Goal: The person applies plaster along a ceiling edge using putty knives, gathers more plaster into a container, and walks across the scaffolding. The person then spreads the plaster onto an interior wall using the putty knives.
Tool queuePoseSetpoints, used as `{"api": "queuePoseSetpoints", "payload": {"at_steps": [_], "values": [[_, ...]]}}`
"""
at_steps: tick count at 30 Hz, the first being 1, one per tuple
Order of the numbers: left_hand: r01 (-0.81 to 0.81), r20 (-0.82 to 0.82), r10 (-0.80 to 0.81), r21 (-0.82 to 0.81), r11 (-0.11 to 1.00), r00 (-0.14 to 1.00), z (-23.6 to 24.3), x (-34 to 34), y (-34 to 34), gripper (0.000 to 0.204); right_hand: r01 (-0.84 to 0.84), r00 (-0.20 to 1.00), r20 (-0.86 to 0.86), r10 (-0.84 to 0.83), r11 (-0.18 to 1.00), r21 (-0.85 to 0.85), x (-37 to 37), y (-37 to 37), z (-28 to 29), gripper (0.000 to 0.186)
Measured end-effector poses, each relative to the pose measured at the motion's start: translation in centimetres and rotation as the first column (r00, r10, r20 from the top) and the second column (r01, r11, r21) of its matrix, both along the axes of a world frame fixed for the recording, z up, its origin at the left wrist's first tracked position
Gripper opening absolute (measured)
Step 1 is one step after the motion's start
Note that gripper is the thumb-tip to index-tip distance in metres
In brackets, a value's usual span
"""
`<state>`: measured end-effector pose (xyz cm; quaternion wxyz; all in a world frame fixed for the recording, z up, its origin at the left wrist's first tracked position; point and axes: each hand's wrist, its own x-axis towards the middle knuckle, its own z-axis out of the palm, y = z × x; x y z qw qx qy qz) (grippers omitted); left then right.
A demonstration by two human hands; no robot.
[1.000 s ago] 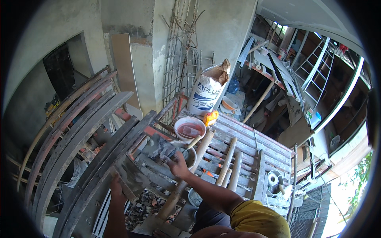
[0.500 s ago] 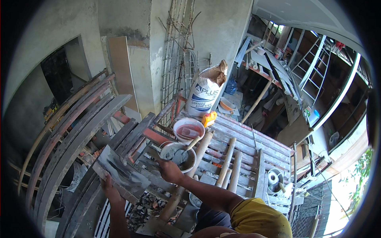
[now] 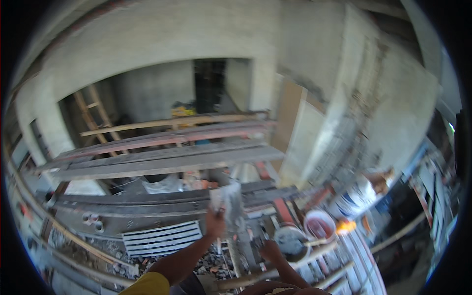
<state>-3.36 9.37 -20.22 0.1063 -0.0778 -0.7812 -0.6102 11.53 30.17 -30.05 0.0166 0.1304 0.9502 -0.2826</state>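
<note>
My left hand [image 3: 215, 222] grips a flat mortar board [image 3: 227, 201] smeared grey and white, held up at a tilt over the rubble. To its right, my right hand [image 3: 270, 251] is closed beside a bucket of grey mix [image 3: 290, 240]. Motion blur hides what its fingers hold, if anything. A light-coloured handle [image 3: 314, 242] leans out over that bucket's right rim. Just behind stands a white bucket with a reddish inside [image 3: 319, 222]. An orange bottle [image 3: 345, 226] and a large white paper bag [image 3: 353, 200] with a torn top are beyond it.
Long scaffold planks [image 3: 167, 164] run across in front of a wall opening. A white slatted panel [image 3: 162, 238] lies low at the left, near broken rubble [image 3: 211, 265]. A brown board [image 3: 286, 115] leans on the wall, and wire mesh [image 3: 344, 140] stands to its right.
My view has swung left, so the buckets and bag now sit farther right. The mortar board has tilted steeper, and my hands are farther apart.
</note>
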Motion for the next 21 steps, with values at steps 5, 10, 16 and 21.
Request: {"api": "queuePoseSetpoints", "payload": {"at_steps": [5, 10, 16, 21], "values": [[-0.066, -0.108, 0.063, -0.019, 0.998, 0.992, -1.0, -0.6, -1.3, 0.051, -0.257, 0.959, 0.129, 0.252, 0.966, 0.027, -3.3, 0.1, -5.0, 0.038], [-0.229, 0.048, 0.23, -0.04, 0.973, 0.972, -1.6, -1.5, -2.0, 0.052, -0.569, 0.657, -0.251, 0.711, 0.686, 0.454, -10.6, 2.7, -25.8, 0.022], [-0.298, 0.191, 0.288, 0.027, 0.954, 0.938, -1.7, -2.5, -3.2, 0.054, -0.51, 0.694, -0.205, 0.69, 0.672, 0.537, -14.9, 2.0, -31.4, 0.023], [-0.327, 0.325, 0.319, -0.03, 0.945, 0.89, -2.5, -2.8, -3.7, 0.059, -0.566, 0.718, -0.081, 0.691, 0.647, 0.511, -15.5, 0.8, -30.2, 0.022]]}}
